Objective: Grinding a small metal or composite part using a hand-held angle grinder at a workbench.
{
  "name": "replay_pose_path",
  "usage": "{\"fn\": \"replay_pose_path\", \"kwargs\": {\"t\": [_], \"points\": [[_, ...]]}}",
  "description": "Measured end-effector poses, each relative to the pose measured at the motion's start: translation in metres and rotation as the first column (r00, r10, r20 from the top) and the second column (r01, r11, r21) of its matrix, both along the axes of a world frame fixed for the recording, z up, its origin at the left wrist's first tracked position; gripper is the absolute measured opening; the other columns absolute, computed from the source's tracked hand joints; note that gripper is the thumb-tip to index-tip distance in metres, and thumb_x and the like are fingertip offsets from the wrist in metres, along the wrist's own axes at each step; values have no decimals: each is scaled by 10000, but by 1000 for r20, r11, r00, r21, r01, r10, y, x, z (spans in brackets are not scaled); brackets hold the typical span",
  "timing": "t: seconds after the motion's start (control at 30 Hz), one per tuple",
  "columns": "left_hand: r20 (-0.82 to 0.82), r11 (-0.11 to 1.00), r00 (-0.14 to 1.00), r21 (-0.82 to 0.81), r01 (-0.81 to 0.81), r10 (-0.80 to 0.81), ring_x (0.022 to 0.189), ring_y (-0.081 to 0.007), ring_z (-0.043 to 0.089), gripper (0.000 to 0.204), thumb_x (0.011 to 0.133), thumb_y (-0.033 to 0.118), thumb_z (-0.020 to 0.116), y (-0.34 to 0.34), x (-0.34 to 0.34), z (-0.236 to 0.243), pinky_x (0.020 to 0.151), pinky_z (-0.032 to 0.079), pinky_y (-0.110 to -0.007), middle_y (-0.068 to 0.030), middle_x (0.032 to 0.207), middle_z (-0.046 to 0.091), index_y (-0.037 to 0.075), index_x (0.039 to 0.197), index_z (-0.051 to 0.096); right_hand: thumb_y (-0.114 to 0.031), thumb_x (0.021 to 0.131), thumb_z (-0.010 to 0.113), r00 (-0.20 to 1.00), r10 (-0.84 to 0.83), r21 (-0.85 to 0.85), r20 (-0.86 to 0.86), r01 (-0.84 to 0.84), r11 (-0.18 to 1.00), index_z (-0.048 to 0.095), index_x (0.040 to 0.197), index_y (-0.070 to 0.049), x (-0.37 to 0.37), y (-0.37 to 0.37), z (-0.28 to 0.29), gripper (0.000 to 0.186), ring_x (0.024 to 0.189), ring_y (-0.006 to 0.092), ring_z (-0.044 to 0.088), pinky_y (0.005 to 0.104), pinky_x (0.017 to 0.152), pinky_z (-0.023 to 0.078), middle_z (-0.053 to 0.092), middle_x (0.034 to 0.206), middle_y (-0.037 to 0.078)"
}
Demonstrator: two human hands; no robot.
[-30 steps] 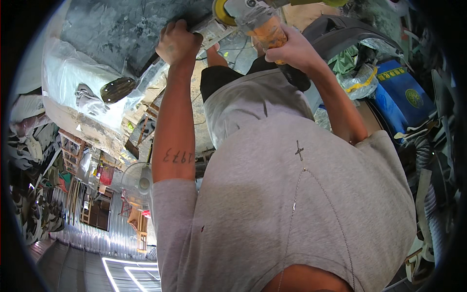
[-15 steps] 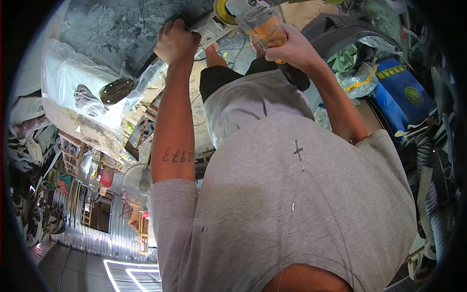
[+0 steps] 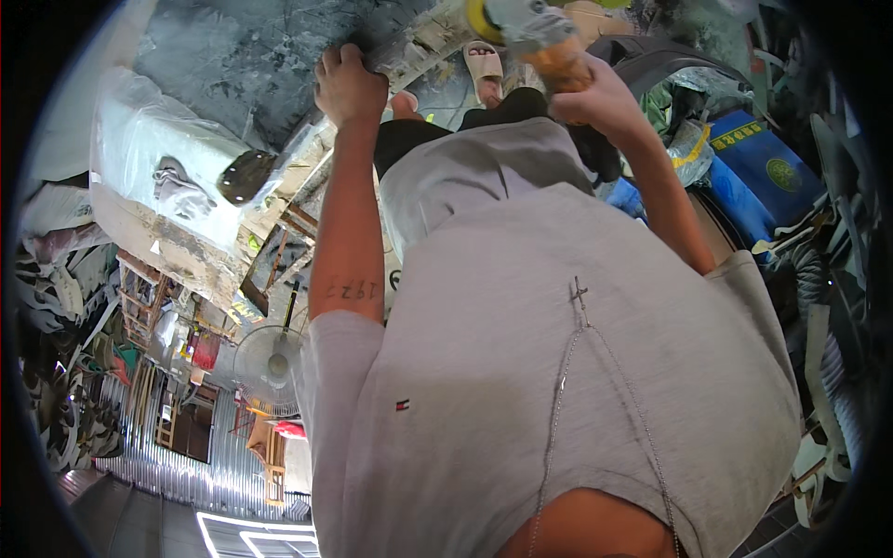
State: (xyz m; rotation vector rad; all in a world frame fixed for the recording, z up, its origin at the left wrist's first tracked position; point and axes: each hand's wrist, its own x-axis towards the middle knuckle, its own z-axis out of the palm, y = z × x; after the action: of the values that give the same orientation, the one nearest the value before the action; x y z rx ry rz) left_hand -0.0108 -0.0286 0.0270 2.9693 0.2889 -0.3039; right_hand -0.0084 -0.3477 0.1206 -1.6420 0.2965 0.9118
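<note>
My right hand (image 3: 600, 98) is wrapped round the body of an angle grinder (image 3: 535, 28), which has a clear, orange-stained cover and a yellow-rimmed disc (image 3: 482, 20). Motion blurs the tool, and the disc's far side is cut off by the upper edge of the picture. Further left, my left hand (image 3: 352, 88) is closed with bent fingers at the near edge of a dark, dusty worktop (image 3: 223, 65). Whatever lies under those fingers is hidden. A pale, worn bench edge (image 3: 423, 56) runs between the two hands.
Left of my left hand lie a dark oval piece (image 3: 246, 177) and a grey cloth (image 3: 181, 191) on plastic sheeting (image 3: 130, 121). A blue box (image 3: 767, 177), bags (image 3: 688, 153) and a black curved panel (image 3: 665, 60) crowd the right. A fan (image 3: 276, 365) stands behind at left.
The grinder has moved right with my right hand, away from my left hand and the bench edge. My left hand stays at the worktop edge, its fingers shifted slightly. The view has shifted a little.
</note>
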Motion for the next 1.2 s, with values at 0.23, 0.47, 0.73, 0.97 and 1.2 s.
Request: {"fn": "replay_pose_path", "kwargs": {"t": [0.23,0.47,0.73,0.97,1.2], "points": [[159,980,982,-155,123,-98,1038,-371,591,319,747,58,661,-4,-12,30,913,465,-481,-146,1060,601,83,1029,515,-45,658,719,983,-176,2,56,176,984,594,1107,-13,-33,-52,32,467,781,123,588,267,707,486,610,901,27],[370,945,897,-118,305,-243,1019,-348,571,413,652,43,744,-10,-7,112,908,440,-475,-116,1093,599,97,1012,548,-38,643,721,949,-314,30,-7,314,949,601,1057,-23,-55,-47,49,431,785,154,622,285,730,494,637,909,48],[482,925,835,-117,362,-266,1071,-339,546,562,538,22,828,-10,6,179,924,412,-462,-96,1186,585,95,1024,556,-40,650,724,954,-299,152,2,295,943,602,1064,-12,-34,-28,56,433,780,159,633,295,738,505,648,896,50],[500,924,813,-61,377,-299,1038,-317,540,572,541,84,829,-1,8,191,921,421,-478,-92,1157,578,117,1055,577,-24,643,733,976,-216,110,-1,215,970,608,1100,-11,-19,-16,62,474,792,151,625,287,732,509,644,918,48],[507,932,821,-84,352,-265,1054,-311,538,565,541,93,830,6,6,190,933,419,-473,-87,1153,577,120,1046,578,-19,636,740,987,-159,96,-15,160,982,613,1136,-17,-13,-15,63,516,825,142,617,293,775,507,639,937,33]]}}
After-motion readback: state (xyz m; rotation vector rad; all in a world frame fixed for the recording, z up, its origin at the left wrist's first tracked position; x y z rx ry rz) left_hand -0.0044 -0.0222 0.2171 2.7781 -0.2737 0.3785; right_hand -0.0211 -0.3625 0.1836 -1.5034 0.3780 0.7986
